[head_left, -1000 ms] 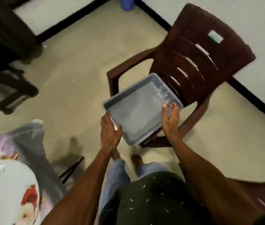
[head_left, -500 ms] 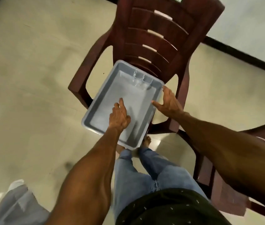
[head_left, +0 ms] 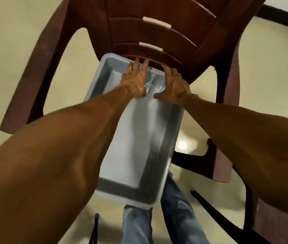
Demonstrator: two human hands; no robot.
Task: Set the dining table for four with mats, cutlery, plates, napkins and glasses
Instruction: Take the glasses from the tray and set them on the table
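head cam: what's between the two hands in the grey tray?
Clear glasses lie between the left hand and the right hand, at the far end of the grey tray, in the head view. Their number is unclear.

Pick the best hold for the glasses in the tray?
Take each glass round its side wall, coming from above. They seem to lie flat at the tray's far end against its wall, so only upper sides are free. Left hand, right hand already reach there.

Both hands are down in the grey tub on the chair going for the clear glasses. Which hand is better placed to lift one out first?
Probably the left hand: its fingers already lie over a clear glass at the far end of the grey tub. The right hand sits nearer the tub's rim.
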